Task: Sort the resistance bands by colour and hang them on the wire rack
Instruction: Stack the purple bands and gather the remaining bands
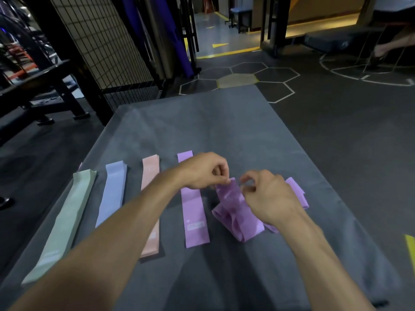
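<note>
On the grey table (224, 131), green (60, 223), blue (111, 194), peach (150, 176) and purple bands (194, 216) lie flat in a row. The left hand (202, 170) pinches the top edge of a crumpled purple band (233, 209); the right hand (269, 196) curls beside it, its hold unclear. Best pull both ends apart, flatten, then lay it alongside the purple one
</note>
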`<action>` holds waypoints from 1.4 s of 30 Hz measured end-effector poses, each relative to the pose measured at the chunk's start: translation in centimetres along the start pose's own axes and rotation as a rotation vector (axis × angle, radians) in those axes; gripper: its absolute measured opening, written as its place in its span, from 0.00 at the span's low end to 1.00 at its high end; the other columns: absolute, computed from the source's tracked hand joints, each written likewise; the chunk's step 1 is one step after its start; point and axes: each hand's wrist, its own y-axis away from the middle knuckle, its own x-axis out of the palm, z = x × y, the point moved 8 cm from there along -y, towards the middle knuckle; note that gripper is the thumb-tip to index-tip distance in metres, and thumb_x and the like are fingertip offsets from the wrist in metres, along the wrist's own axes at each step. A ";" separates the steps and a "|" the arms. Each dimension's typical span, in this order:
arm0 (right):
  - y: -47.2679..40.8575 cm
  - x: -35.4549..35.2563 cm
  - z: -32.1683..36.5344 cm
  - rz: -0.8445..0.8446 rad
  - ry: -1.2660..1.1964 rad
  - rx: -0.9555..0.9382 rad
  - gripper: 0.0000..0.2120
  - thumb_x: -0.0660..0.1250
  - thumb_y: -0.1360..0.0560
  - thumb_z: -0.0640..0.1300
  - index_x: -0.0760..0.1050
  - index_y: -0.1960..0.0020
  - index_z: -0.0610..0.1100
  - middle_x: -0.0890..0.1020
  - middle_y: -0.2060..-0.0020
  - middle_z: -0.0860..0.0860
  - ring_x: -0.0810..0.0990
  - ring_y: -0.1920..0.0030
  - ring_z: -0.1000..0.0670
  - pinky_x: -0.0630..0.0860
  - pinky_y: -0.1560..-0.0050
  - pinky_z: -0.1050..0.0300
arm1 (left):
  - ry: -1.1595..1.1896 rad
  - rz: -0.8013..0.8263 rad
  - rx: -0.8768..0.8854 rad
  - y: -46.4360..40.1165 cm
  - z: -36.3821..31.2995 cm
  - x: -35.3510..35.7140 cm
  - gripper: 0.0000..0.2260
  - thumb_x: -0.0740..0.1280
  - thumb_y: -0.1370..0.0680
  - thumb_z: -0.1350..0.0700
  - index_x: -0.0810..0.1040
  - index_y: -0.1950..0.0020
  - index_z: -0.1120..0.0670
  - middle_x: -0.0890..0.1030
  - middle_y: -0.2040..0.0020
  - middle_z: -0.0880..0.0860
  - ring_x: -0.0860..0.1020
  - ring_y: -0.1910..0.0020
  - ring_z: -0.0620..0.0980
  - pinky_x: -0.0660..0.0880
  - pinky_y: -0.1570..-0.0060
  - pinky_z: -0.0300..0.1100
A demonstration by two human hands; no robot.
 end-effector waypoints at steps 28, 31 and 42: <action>1.9 3.8 5.1 0.387 -0.856 -0.145 0.12 0.66 0.19 0.44 0.79 0.48 0.34 0.80 0.62 0.49 0.75 0.62 0.52 0.72 0.59 0.59 | 0.067 -0.597 0.091 9.2 -2.9 -20.8 0.06 0.73 0.22 0.59 0.84 0.47 0.59 0.85 0.53 0.58 0.84 0.54 0.56 0.82 0.51 0.55; 2.2 5.1 5.1 0.440 -0.843 -0.096 0.09 0.65 0.19 0.42 0.82 0.47 0.38 0.84 0.59 0.48 0.79 0.61 0.52 0.74 0.62 0.62 | 0.121 -0.592 0.021 8.0 -0.4 -20.7 0.05 0.72 0.22 0.60 0.84 0.47 0.58 0.85 0.54 0.60 0.83 0.56 0.54 0.83 0.51 0.55; 2.4 6.8 4.3 0.357 -0.836 0.051 0.08 0.74 0.24 0.43 0.80 0.52 0.38 0.83 0.64 0.44 0.80 0.69 0.50 0.80 0.70 0.56 | 0.225 -0.621 -0.086 5.2 5.0 -18.9 0.04 0.74 0.24 0.61 0.85 0.49 0.58 0.85 0.56 0.60 0.83 0.58 0.51 0.83 0.56 0.43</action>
